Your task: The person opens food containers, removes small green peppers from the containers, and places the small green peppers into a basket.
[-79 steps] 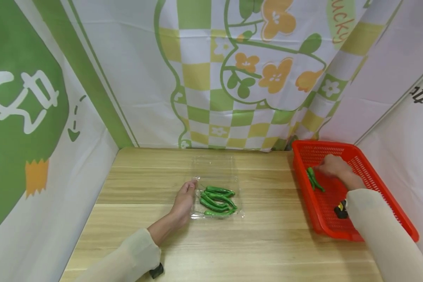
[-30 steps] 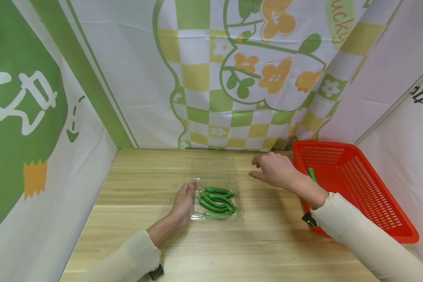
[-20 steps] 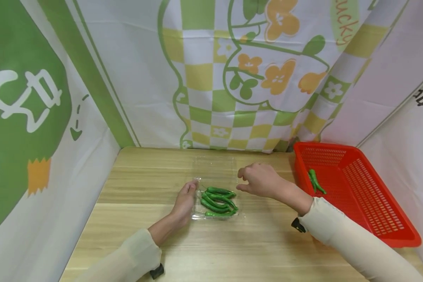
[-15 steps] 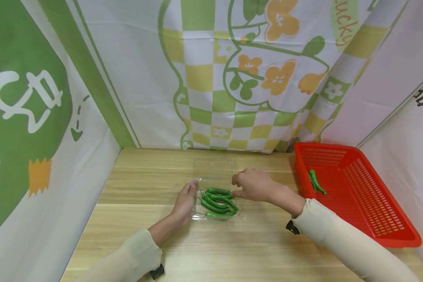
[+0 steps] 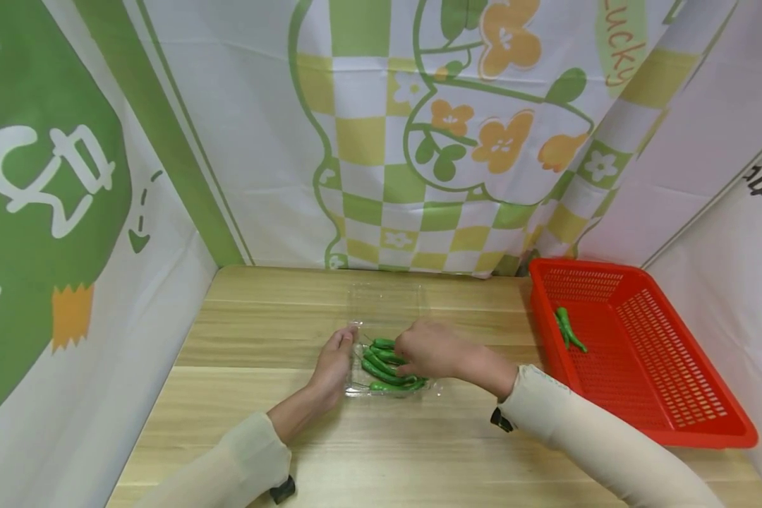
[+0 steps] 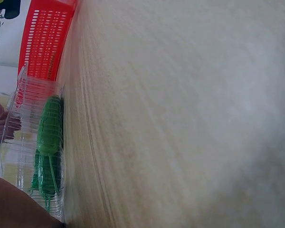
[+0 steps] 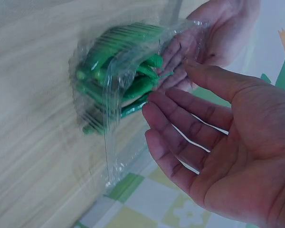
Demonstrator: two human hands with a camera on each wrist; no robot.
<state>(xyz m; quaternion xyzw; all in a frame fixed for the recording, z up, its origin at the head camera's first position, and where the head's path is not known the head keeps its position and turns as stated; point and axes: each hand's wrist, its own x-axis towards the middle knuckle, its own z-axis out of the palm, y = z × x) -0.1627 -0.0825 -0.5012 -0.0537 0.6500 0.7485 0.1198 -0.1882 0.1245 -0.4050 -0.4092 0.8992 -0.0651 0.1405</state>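
Since half a second ago, when its fingertips were being held at the right edge of the clear container (image 5: 358, 390), the right hand (image 5: 433, 351) is being carried further in, and the right-hand part of the green peppers (image 5: 386, 376) is now being covered by it from above. By this, the work seems to be getting centred on the container rather than on the red basket (image 5: 622, 363), where at least two loose peppers (image 5: 566, 327) are being left lying along the left wall, well apart from both hands. The left hand (image 5: 330, 365) is being kept in its place at the container's left side. In the right wrist view the right hand's fingers are being held loosely extended, with the thumb well apart from them; nothing is being seen between them, and whether a pepper is being touched cannot be told. The left hand's fingers are being seen through the plastic, laid along the side wall; whether the wall is being pinched or only braced cannot be told. Relative to the hands, the peppers are being held in a small pile inside the container, between the two: just beside the left hand, with their stems mostly turned towards it, and directly below the right hand in the head view. The lid (image 5: 386, 303) is being left folded back on the table (image 5: 368, 451), behind the pile.
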